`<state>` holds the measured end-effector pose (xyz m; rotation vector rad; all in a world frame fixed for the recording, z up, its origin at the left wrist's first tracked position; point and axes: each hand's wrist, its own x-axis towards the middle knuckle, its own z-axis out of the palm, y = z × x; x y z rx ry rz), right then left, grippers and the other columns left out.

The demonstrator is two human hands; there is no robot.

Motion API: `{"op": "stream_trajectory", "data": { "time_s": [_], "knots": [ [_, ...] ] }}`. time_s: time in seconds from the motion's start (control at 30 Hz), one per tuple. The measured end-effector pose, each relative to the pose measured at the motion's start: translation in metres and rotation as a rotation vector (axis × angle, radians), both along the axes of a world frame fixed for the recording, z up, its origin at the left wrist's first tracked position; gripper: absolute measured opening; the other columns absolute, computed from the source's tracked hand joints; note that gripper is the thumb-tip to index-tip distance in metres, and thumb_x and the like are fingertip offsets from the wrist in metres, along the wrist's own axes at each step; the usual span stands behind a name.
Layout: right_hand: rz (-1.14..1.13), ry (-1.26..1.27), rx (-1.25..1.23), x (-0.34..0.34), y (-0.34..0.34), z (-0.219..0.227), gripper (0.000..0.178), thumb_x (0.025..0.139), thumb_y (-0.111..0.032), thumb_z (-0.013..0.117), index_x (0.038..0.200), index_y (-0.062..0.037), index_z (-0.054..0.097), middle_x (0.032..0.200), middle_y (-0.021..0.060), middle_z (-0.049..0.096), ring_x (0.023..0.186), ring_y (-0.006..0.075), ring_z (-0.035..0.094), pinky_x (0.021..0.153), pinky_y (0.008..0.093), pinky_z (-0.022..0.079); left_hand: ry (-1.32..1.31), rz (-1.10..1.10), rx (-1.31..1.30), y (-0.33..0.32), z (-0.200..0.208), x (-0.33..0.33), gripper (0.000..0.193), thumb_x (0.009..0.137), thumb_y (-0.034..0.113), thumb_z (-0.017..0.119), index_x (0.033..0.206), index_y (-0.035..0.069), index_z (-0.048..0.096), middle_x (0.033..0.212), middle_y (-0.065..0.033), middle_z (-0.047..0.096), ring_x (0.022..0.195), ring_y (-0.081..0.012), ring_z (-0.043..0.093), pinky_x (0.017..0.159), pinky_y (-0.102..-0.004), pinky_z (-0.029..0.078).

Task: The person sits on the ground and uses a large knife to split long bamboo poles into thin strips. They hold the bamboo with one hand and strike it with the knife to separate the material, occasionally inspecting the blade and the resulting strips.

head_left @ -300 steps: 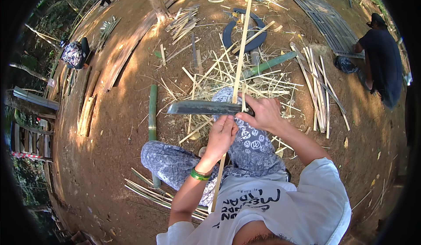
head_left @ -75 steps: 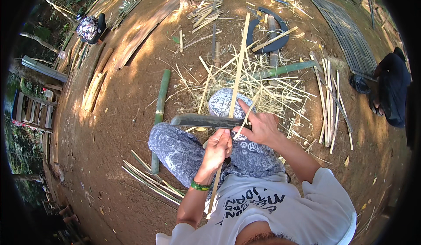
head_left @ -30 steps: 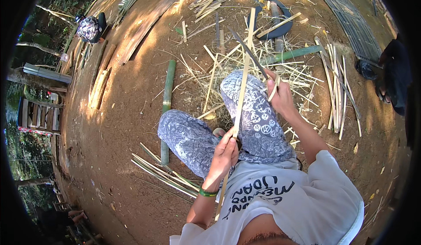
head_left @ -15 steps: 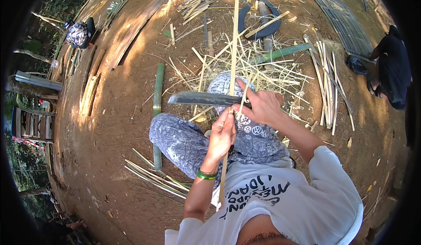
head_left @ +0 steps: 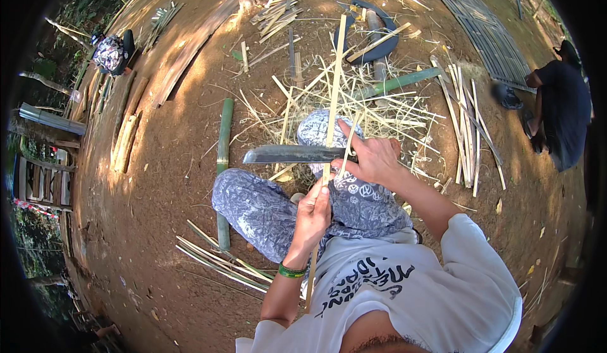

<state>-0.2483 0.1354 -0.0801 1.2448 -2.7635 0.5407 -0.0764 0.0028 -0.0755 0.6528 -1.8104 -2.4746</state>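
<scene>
My left hand (head_left: pixel 313 211) is closed round a long pale bamboo strip (head_left: pixel 337 75), which runs from my lap up past my knees. In my right hand (head_left: pixel 376 160) is a machete (head_left: pixel 278 154), its handle mostly hidden by the fingers. The dark, broad blade lies crosswise over the strip and points left. My right index finger stretches forward beside the strip. A thin curled shaving (head_left: pixel 349 141) stands up by my right thumb and fingers. Both hands are above my bent legs in patterned trousers (head_left: pixel 253 207).
Shavings and thin strips (head_left: pixel 392 113) litter the ground ahead. A green bamboo pole (head_left: pixel 224 144) lies left of my knee, another green piece (head_left: pixel 408 80) ahead right. Split strips (head_left: pixel 471 132) lie to the right. One person (head_left: pixel 559 106) crouches at right, another (head_left: pixel 112 53) at far left.
My left hand has drawn back toward my body and slightly left, and the strip has slid back with it. The machete blade now sits a little lower, across the strip. The view has shifted slightly.
</scene>
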Motion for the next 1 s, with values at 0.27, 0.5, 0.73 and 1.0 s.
{"op": "stream_trajectory", "data": {
  "time_s": [0.27,0.5,0.73,1.0],
  "knots": [
    [-0.017,-0.058,-0.003,-0.005,0.004,0.001,0.091,0.088,-0.074,0.051,0.153,-0.011,0.036,0.049,0.0147,0.054,0.045,0.0368,0.059,0.048,0.0522,0.046,0.031,-0.023,-0.052,0.002,-0.006,0.01,0.037,0.109,0.021,0.043,0.142,0.008,0.053,0.061,0.0127,0.031,0.049,0.0017,0.025,0.044,-0.0187,0.022],
    [-0.005,0.006,-0.013,0.0,0.008,-0.009,0.094,0.087,-0.076,0.048,0.153,-0.0095,0.037,0.048,0.0129,0.053,0.043,0.0346,0.057,0.046,0.0525,0.043,0.015,-0.038,-0.119,-0.001,-0.003,0.029,0.036,0.109,0.021,0.042,0.14,0.007,0.054,0.061,0.0121,0.032,0.049,0.0012,0.026,0.044,-0.0188,0.023],
    [-0.036,-0.02,0.013,0.002,0.007,-0.005,0.096,0.088,-0.075,0.049,0.15,-0.0034,0.039,0.048,0.0133,0.052,0.044,0.0346,0.057,0.047,0.0536,0.043,-0.069,-0.027,-0.146,-0.001,0.006,0.072,0.036,0.109,0.022,0.042,0.14,0.008,0.055,0.06,0.0116,0.031,0.049,0.0006,0.028,0.044,-0.0185,0.025],
    [-0.215,-0.103,-0.164,-0.012,0.011,-0.005,0.078,0.095,-0.063,0.05,0.141,-0.0009,0.049,0.054,0.0195,0.058,0.053,0.0407,0.062,0.057,0.0556,0.049,-0.186,-0.003,-0.16,0.008,0.0,0.15,0.035,0.106,0.013,0.047,0.139,0.007,0.057,0.064,0.0117,0.038,0.054,0.0015,0.032,0.049,-0.0172,0.026]
  ]
}}
